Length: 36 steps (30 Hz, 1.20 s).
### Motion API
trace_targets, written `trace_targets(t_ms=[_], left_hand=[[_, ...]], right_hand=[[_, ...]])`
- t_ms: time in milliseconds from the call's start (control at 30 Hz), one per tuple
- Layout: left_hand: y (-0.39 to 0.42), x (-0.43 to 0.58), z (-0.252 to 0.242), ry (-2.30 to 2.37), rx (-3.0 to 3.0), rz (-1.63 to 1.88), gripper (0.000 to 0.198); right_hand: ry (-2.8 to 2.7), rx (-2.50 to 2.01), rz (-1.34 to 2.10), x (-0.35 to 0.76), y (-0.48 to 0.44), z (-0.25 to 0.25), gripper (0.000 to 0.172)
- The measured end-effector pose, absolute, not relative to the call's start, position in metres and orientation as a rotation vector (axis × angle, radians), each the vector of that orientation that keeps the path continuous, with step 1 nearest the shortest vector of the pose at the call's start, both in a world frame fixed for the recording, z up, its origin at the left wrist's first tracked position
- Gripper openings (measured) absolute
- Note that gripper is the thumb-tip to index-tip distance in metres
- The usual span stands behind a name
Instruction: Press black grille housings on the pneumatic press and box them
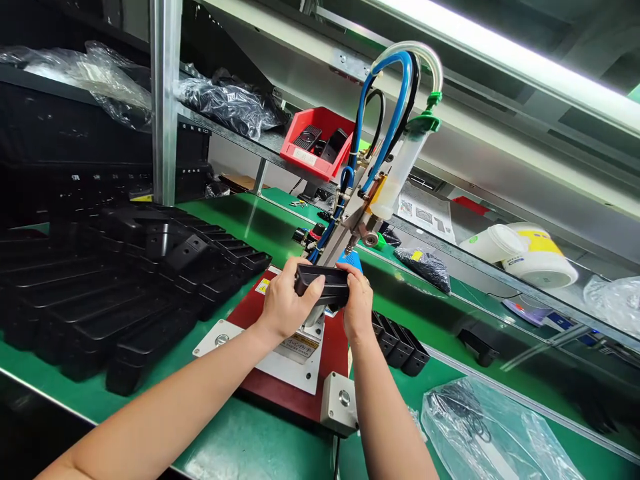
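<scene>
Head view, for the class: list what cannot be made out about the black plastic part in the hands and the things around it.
Black moulded plastic part: much of it hidden by the left hand and right hand.
Metal stem below the translucent syringe dispenser: partly hidden behind the part.
White and yellow label: print too small to read.
Clear plastic bag: cut off by the bottom edge, contents blurred by film.

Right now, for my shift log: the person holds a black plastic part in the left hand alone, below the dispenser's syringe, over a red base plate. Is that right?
No. The head view shows the left hand and the right hand both gripping the black plastic part, not the left alone. The rest stands: it is below the dispenser's syringe, over the red base plate.
</scene>
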<state>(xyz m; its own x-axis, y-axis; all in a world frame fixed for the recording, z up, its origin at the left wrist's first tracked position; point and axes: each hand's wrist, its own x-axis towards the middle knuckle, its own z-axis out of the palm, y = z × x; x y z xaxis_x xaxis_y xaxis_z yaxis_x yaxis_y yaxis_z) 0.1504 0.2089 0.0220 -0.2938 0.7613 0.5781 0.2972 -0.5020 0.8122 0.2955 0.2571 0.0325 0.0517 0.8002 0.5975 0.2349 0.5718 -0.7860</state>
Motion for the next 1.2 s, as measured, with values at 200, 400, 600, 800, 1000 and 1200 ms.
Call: trace_targets(t_ms=[200,400,600,800,1000,1200], left_hand=[[0.236,0.134,0.022,1.017,1.656,1.740,0.035],[0.247,0.127,0.034,0.841,1.630,1.623,0.031],[0.242,0.134,0.033,0.817,1.559,1.727,0.029],[0.246,0.137,0.025,0.793,1.496,1.777,0.030],[0.242,0.139,0.023,0.822,1.490,1.800,0.032],[0.243,0.139,0.026,0.878,1.503,1.753,0.030]], right_hand=[[-1.486,-0.991,0.391,0.290,0.236,0.029,0.036],[-1.713,-1.053,0.082,0.296,0.223,0.038,0.033],[-1.813,-0.877,0.147,0.302,0.233,0.042,0.035],[-1.794,-0.843,0.052,0.299,0.227,0.039,0.035],[-1.771,-0.778,-0.003,0.298,0.227,0.036,0.034],[-1.782,-0.863,-0.069,0.301,0.227,0.031,0.037]])
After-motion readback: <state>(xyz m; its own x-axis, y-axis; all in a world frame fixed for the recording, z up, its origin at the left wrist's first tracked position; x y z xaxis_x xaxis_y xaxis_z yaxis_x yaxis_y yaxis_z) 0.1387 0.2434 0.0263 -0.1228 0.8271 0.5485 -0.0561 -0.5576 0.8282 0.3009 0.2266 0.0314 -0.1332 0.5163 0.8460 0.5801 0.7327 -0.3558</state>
